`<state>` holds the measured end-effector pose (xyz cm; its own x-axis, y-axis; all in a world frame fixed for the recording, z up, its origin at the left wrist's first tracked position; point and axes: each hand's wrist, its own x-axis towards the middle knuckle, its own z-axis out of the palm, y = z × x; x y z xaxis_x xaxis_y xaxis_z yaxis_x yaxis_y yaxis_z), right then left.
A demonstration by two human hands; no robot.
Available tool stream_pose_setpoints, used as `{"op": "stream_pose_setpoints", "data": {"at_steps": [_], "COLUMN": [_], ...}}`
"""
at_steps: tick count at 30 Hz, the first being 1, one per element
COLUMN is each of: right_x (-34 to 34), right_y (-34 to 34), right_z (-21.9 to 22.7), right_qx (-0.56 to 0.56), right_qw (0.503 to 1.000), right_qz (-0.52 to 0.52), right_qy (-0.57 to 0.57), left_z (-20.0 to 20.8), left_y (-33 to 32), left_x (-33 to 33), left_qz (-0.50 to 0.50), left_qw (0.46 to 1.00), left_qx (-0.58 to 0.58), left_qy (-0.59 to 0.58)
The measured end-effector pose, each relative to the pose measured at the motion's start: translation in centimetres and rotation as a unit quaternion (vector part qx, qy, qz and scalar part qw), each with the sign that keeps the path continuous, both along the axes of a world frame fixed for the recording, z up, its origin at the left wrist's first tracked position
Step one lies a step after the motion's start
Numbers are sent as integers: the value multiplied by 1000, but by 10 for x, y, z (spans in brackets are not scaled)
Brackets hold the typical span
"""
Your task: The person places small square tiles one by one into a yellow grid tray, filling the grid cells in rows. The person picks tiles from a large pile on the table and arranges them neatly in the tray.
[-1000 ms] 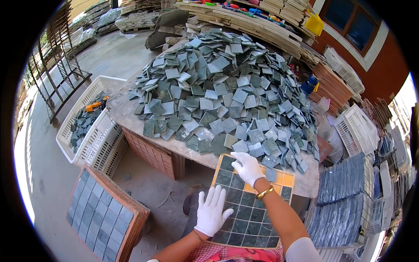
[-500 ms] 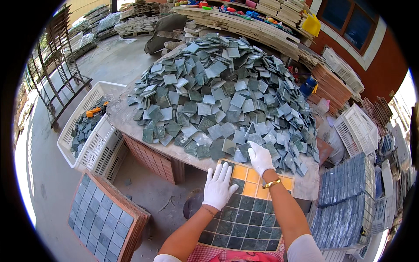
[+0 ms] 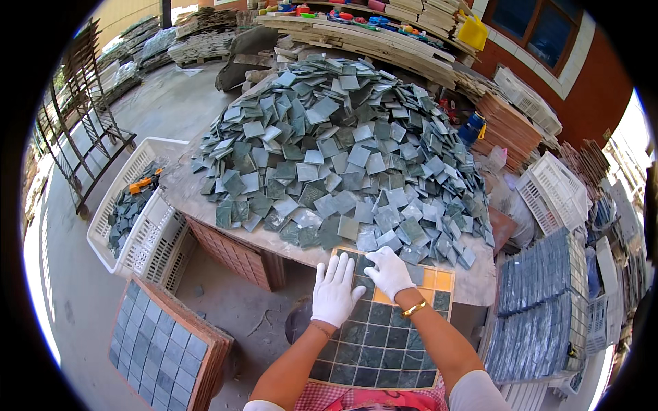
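My left hand (image 3: 334, 291), in a white glove, lies flat with its fingers stretched along the left side of a gridded tile frame (image 3: 446, 316). White-gloved too, my right hand (image 3: 390, 272) is bent over the frame's upper rows, fingertips closed on a dark stone tile (image 3: 362, 264). A greyer stone tile (image 3: 415, 275) shows beside that hand, partly covered by it. Dark green-grey squares fill the frame's lower rows. Several orange cells (image 3: 425, 278) show bare at the upper right. Just beyond the frame rises a large heap of loose square stone tiles (image 3: 343, 151).
The heap lies on a worktable (image 3: 179, 185). A white crate (image 3: 99, 233) with tiles stands left, above a stack of tiled panels (image 3: 161, 342). Wrapped tile stacks (image 3: 534, 308) and white baskets (image 3: 552, 192) stand right. A metal rack trolley (image 3: 82, 123) is far left.
My right hand has drawn back from the heap's near edge onto the frame, nearer my left hand. Tiles now cover upper cells that showed orange. The whole view has shifted slightly.
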<state>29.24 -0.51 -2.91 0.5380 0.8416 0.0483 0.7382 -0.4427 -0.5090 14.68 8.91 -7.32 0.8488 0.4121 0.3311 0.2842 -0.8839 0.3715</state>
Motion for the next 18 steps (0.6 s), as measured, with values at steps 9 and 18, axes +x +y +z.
{"op": "stream_pose_setpoints", "data": {"at_steps": [9,18], "right_x": [27,30], "right_y": [-9,-11], "right_z": [12,8], "right_qx": [-7,3], "right_qw": [973,972], "right_qz": [-126,-135], "right_qy": [-193,-190], "left_z": [6,0], "left_y": [-3,6], "left_x": [-6,-11], "left_qz": [-84,30], "left_qw": [995,971], "left_qx": [6,-110], "left_qy": [-62,-212]}}
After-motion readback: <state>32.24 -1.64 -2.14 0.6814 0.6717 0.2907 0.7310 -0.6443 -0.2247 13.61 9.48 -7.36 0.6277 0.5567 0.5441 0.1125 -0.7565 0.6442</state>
